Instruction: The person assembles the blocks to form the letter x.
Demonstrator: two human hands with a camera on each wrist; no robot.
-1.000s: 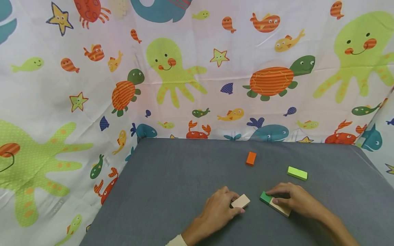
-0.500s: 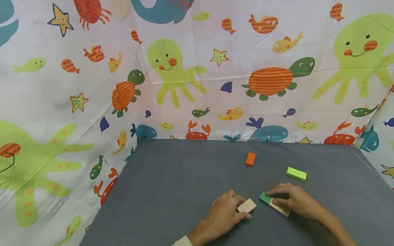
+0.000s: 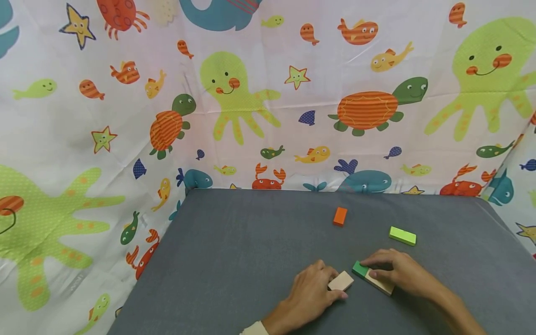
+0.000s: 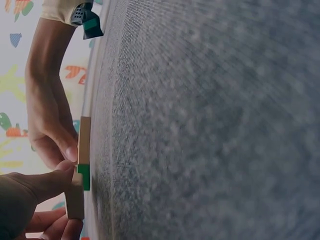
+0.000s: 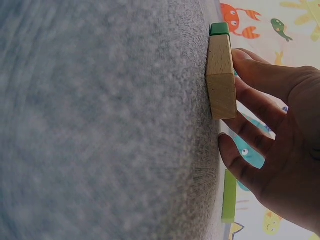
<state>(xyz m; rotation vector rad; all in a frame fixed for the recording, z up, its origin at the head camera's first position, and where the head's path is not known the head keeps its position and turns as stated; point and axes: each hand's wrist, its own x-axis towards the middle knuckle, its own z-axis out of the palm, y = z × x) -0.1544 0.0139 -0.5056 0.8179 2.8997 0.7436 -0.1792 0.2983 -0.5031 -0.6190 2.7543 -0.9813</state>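
A plain wooden block [image 3: 341,281] is pinched between the thumb and fingers of my left hand [image 3: 307,293], tilted near the tabletop. To its right, a second wooden block [image 3: 380,284] lies end to end with a small green block [image 3: 359,269] on the cloth. My right hand [image 3: 404,272] holds this row, its thumb on the wooden block and a fingertip by the green one. In the left wrist view the held block [image 4: 75,200] overlaps the green block [image 4: 83,176]; whether they touch I cannot tell. The right wrist view shows the second wooden block's [image 5: 221,75] near end.
An orange block [image 3: 340,216] lies farther back on the grey cloth-covered table [image 3: 234,242]. A lime green block [image 3: 402,236] lies behind my right hand. A curtain [image 3: 251,93] printed with sea animals borders the table at the back and sides.
My left hand has moved right with its wooden block, closing the gap to the green block. My right hand and the row it holds have stayed in place.
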